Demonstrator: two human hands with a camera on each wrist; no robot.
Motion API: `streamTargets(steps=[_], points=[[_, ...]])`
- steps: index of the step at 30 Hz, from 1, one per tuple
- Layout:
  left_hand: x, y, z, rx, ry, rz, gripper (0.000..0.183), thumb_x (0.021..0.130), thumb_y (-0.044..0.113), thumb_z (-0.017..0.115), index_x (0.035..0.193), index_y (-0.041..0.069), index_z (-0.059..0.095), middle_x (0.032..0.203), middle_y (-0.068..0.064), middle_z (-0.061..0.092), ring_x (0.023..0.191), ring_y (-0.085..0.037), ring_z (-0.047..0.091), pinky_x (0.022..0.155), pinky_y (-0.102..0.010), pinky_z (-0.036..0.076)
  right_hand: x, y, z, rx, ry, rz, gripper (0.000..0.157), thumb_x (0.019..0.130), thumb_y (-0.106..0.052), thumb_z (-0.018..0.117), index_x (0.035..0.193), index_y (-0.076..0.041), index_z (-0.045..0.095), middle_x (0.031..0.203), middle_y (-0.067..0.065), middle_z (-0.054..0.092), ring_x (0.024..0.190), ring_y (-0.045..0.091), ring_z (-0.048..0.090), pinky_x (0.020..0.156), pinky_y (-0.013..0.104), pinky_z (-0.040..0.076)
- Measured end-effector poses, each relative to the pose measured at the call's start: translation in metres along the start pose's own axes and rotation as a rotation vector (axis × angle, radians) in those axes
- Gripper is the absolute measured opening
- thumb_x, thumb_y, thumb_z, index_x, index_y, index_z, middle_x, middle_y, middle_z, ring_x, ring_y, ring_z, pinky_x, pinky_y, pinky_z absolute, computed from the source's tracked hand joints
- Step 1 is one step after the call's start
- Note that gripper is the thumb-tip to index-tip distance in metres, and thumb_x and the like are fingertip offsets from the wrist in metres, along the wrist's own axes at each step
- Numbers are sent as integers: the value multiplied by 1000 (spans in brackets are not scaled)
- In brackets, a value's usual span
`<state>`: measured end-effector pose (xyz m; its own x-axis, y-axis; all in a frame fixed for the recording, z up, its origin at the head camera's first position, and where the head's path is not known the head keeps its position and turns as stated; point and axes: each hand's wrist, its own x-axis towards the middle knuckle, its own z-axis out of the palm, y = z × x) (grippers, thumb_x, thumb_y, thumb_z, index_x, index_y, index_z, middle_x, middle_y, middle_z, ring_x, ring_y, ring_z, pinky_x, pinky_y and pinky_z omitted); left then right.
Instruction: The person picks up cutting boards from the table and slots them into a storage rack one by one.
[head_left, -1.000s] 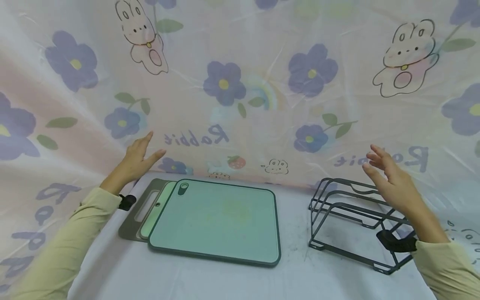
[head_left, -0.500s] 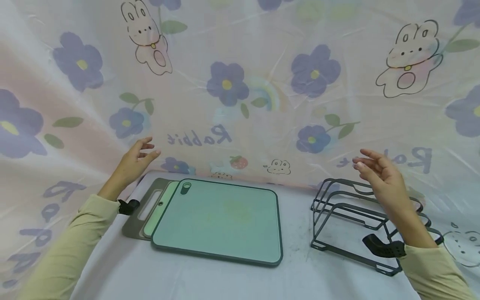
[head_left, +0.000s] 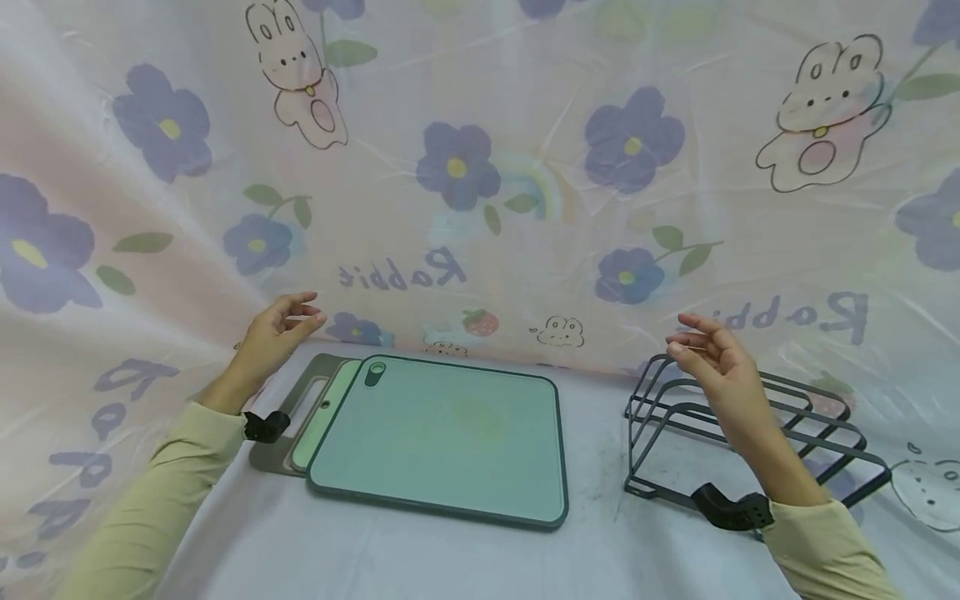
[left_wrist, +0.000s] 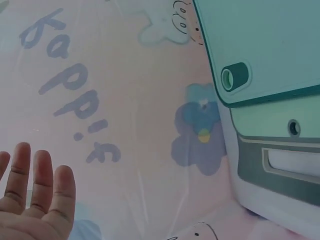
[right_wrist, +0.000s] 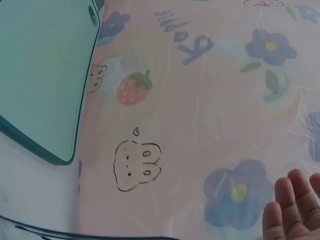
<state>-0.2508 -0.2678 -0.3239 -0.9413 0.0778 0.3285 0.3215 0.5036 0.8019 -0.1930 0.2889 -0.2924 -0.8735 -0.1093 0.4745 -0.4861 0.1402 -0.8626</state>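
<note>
I have the printed curtain (head_left: pixel 480 167) with its flowers and rabbits filling the back of my view, hanging down to the pale surface (head_left: pixel 420 558). On that surface lies the stack of cutting boards (head_left: pixel 438 437): the big teal one on top, a lighter green one and a grey one with a handle slot peeking out at its left edge. To the right stands the dark wire rack (head_left: pixel 780 433), upright, slots empty, well apart from the boards. My left hand (head_left: pixel 272 333) hovers above the boards' far left corner, near the curtain, fingers (left_wrist: pixel 37 175) loosely spread and holding nothing. My right hand (head_left: pixel 716 371) hangs over the rack's front, fingers (right_wrist: pixel 290 205) relaxed and slightly bent, also holding nothing and, as far as I can tell, not touching the wire. My judgement is that the top board is the one to take first; I would come down on its two short edges, thumbs on top and fingers under the rim, lift it level off the stack, then tilt it upright before lining it with a rack slot.
</note>
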Motion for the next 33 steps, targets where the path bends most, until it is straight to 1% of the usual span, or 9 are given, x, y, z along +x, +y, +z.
streamTargets(steps=[3, 6, 8, 11, 13, 19, 21, 29, 33], points=[[-1, -5, 3, -14, 10, 10, 55, 101, 34, 54, 146, 6, 39, 124, -14, 49, 104, -11, 52, 83, -25, 44, -2, 5, 7, 3, -11, 6, 40, 99, -2, 54, 136, -13, 48, 114, 4, 54, 103, 11, 57, 85, 14, 44], [-2, -9, 5, -60, -12, -1, 55, 101, 31, 54, 146, 3, 39, 123, -17, 47, 100, -8, 52, 80, -17, 47, -3, 10, 13, -2, -21, 14, 40, 99, -3, 54, 137, -13, 48, 114, 5, 54, 103, 11, 56, 84, 14, 45], [-3, -12, 6, -89, -40, -19, 54, 102, 29, 52, 146, 1, 37, 125, -20, 45, 103, -13, 51, 82, -18, 47, -4, 13, 17, 1, -26, 22, 39, 99, -4, 54, 137, -13, 47, 114, 5, 54, 103, 10, 57, 84, 15, 45], [-4, -15, 6, -104, -76, -41, 54, 103, 29, 50, 147, 1, 35, 131, -23, 43, 110, -21, 48, 87, -27, 48, -6, 18, 23, 0, -34, 37, 39, 100, -6, 55, 137, -13, 47, 115, 6, 54, 104, 10, 56, 85, 16, 45], [-4, -17, 8, -97, -78, -44, 53, 103, 28, 50, 146, 0, 37, 131, -24, 43, 110, -23, 48, 88, -30, 48, -7, 21, 27, 1, -42, 51, 39, 100, -8, 55, 137, -12, 46, 116, 7, 53, 105, 11, 56, 86, 17, 45], [-2, -26, 15, -113, -16, -7, 46, 102, 25, 53, 138, -4, 46, 117, -19, 51, 94, -9, 55, 79, -20, 49, -12, 32, 38, -9, -51, 85, 39, 100, -11, 56, 137, -8, 45, 119, 11, 52, 109, 16, 55, 88, 17, 44], [-2, -29, 17, -122, -11, -1, 45, 102, 23, 54, 136, -5, 47, 116, -19, 52, 92, -6, 55, 78, -20, 49, -13, 36, 42, -20, -48, 95, 39, 100, -12, 56, 137, -7, 45, 119, 13, 52, 108, 15, 55, 87, 17, 45], [-8, -41, 19, -143, -48, -50, 48, 102, 23, 54, 140, -5, 43, 123, -24, 51, 94, -5, 54, 77, -20, 49, -12, 49, 57, -41, -68, 141, 44, 100, -17, 58, 139, -4, 43, 122, 19, 49, 108, 16, 54, 87, 18, 46], [-12, -48, 20, -156, -108, -75, 50, 103, 25, 52, 141, -5, 40, 125, -25, 49, 97, -7, 53, 78, -22, 49, -13, 55, 64, -36, -67, 184, 45, 99, -17, 59, 138, -2, 42, 123, 20, 49, 106, 14, 55, 86, 19, 46]])
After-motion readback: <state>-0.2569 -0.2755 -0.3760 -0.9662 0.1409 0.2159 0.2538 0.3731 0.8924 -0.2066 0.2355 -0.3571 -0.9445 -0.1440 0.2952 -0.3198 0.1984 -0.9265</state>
